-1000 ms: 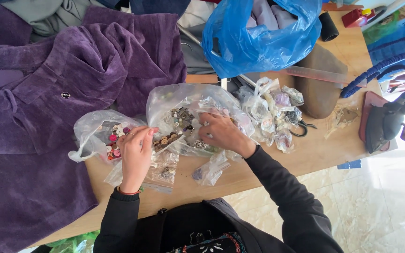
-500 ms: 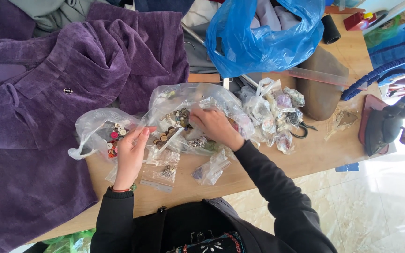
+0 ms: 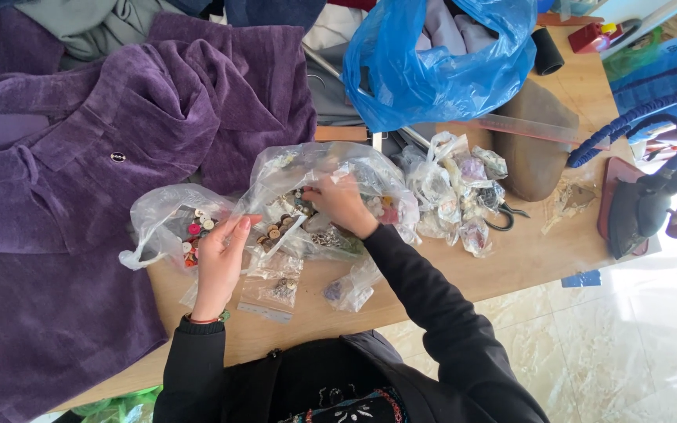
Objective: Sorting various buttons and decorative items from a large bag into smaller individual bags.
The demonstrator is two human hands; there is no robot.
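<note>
My right hand (image 3: pixel 344 205) is inside a large clear plastic bag (image 3: pixel 307 168) full of small button packets, its fingers closed among them. My left hand (image 3: pixel 219 262) pinches the near edge of that bag, holding it open. Beside it to the left lies a smaller clear bag of coloured buttons (image 3: pixel 178 227). Small zip packets of buttons (image 3: pixel 274 288) lie on the wooden table (image 3: pixel 511 270) just below my hands. A purple corduroy garment (image 3: pixel 80 172) with a dark button (image 3: pixel 117 157) spreads over the table's left half.
More small clear packets (image 3: pixel 456 188) pile up to the right of the bag. A blue plastic bag (image 3: pixel 432 63) of cloth sits at the back. A brown pressing pad (image 3: pixel 538 137), a ruler (image 3: pixel 526 127), scissors (image 3: pixel 503 215) and an iron (image 3: pixel 644 207) stand at the right.
My right hand has pushed a little deeper into the large bag. My left hand has shifted slightly along the bag's edge. The camera has drifted a bit.
</note>
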